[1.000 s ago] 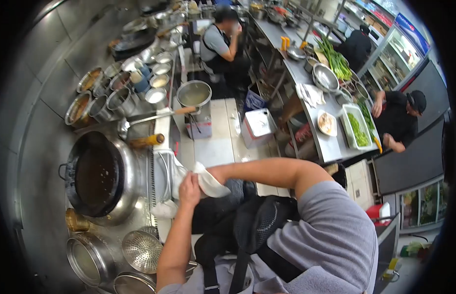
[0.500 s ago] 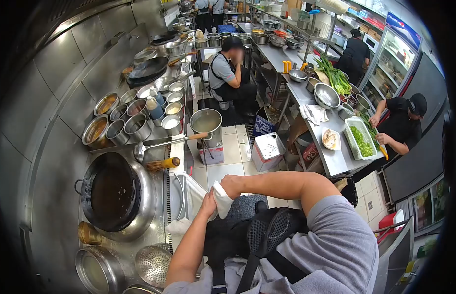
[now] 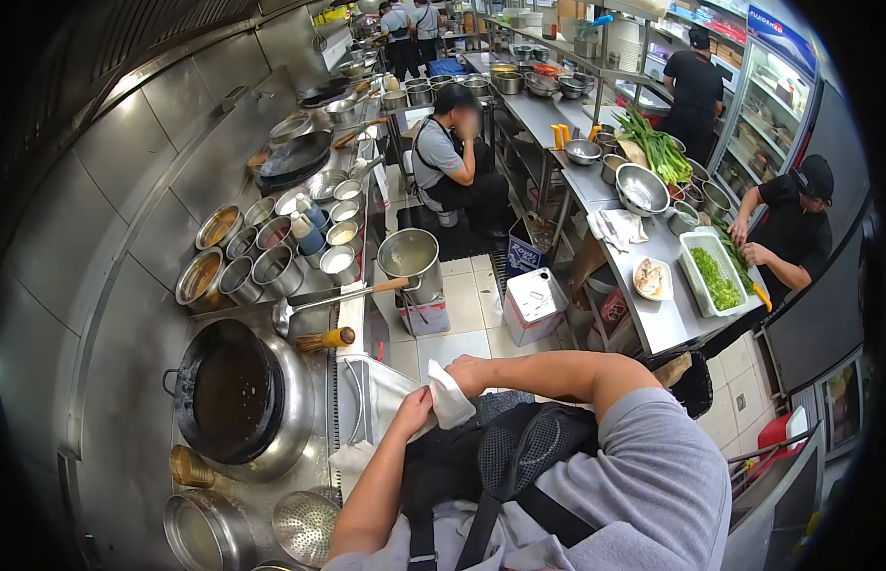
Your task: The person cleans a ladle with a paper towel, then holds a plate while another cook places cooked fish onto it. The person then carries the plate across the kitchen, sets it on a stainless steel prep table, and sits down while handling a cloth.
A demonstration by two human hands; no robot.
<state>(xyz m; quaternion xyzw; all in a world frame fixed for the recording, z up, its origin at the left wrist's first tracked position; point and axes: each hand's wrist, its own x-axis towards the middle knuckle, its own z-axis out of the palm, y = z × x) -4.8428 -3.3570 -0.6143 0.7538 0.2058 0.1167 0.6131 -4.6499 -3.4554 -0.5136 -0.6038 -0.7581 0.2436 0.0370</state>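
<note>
A white cloth (image 3: 451, 398) is between my hands, in front of my body and beside the range edge. My left hand (image 3: 413, 411) is closed on its left side. Bent inward at the elbow, my right arm brings my right hand (image 3: 469, 374) onto the upper right part of the cloth, and its fingers are partly hidden there. Left of my hands, a black wok (image 3: 236, 395) with dark liquid sits on the burner. A ladle (image 3: 343, 303) with a wooden handle and a yellow-handled bamboo brush (image 3: 326, 340) lie just beyond it.
Metal pots and sauce containers (image 3: 272, 266) crowd the left counter. A stockpot (image 3: 409, 262) and a square tin (image 3: 535, 305) stand ahead on the floor. One person (image 3: 452, 157) squats in the aisle. Another (image 3: 795, 228) handles greens by a basket of chopped greens (image 3: 711, 276).
The whole view has shifted slightly as my head moved. Both hands still hold the cloth, which hangs a little differently. The person at the far right back has turned slightly.
</note>
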